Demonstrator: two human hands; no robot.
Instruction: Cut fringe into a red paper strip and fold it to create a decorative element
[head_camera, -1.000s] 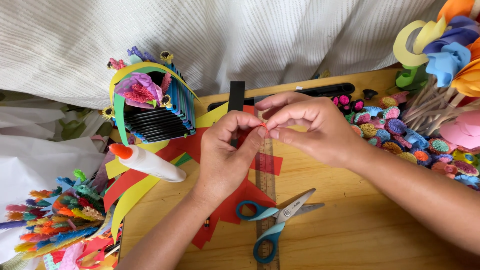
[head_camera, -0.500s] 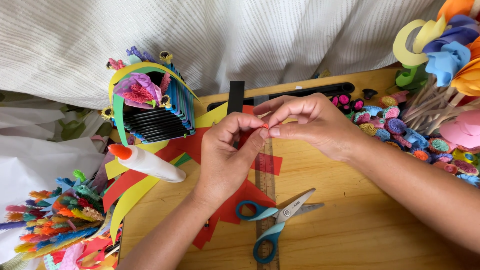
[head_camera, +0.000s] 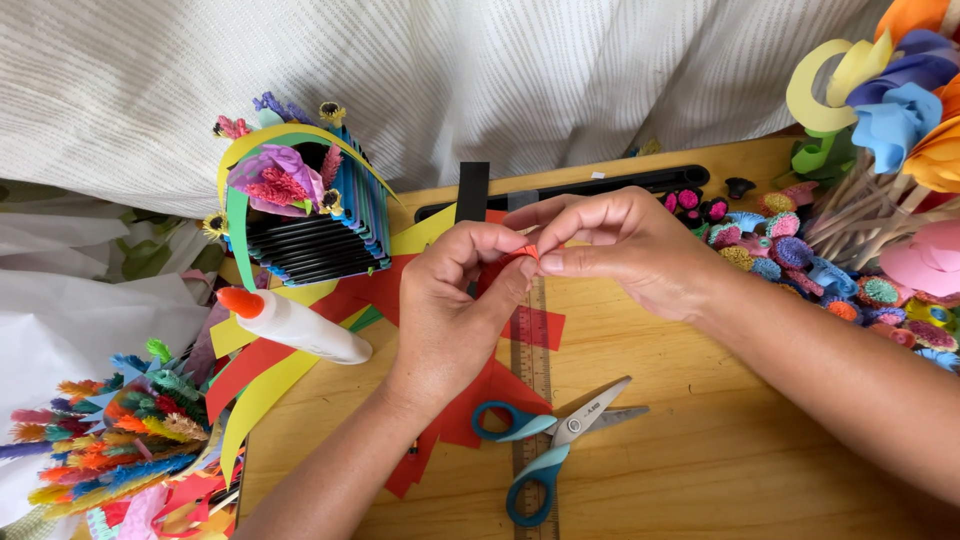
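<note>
My left hand (head_camera: 452, 310) and my right hand (head_camera: 625, 248) meet above the wooden table (head_camera: 700, 450), fingertips pinched together on a small red paper piece (head_camera: 527, 251). Both hands grip it between thumb and fingers. Under them lie red paper scraps (head_camera: 540, 327) and a clear ruler (head_camera: 530, 375). Blue-handled scissors (head_camera: 545, 435) lie shut just below my left wrist.
A white glue bottle with an orange cap (head_camera: 295, 323) lies at the left beside yellow and red paper strips (head_camera: 262, 385). A paper basket with flowers (head_camera: 300, 205) stands behind it. Small rolled paper flowers (head_camera: 790, 250) and foam flowers on sticks (head_camera: 890, 100) fill the right. Fringed paper pieces (head_camera: 110, 420) pile at the left.
Both hands have stayed in place; the fingers have shifted slightly on the small red piece.
</note>
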